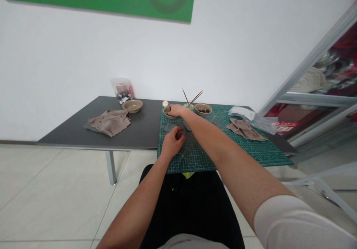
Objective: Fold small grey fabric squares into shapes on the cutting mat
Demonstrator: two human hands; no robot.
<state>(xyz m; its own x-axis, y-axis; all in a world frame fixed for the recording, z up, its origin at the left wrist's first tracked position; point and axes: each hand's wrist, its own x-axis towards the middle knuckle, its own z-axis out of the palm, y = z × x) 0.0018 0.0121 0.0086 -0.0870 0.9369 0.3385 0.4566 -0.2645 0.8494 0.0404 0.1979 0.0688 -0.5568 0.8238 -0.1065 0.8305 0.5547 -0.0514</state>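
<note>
My right hand (176,110) reaches across to a small brown bowl (170,116) at the far left of the green cutting mat (200,159). Its fingertips dip into the bowl, where I cannot see whether they grip anything. Nearer to me, my left hand (173,142) is closed low over the mat, thumb and fingers curled together. Something small and dark may be between them, too small to name. Just beyond the left hand lies a grey piece of material (168,127). Another grey piece (187,125) shows partly beside my right forearm.
A bowl of dark round pieces (203,111), a glass holder with thin sticks (189,106) and a white-capped container (165,103) stand at the back. Brown cloths (110,122) lie left, with another bowl (132,106) and a plastic jar (122,91). Right: cloth (245,130), plastic bag (258,120).
</note>
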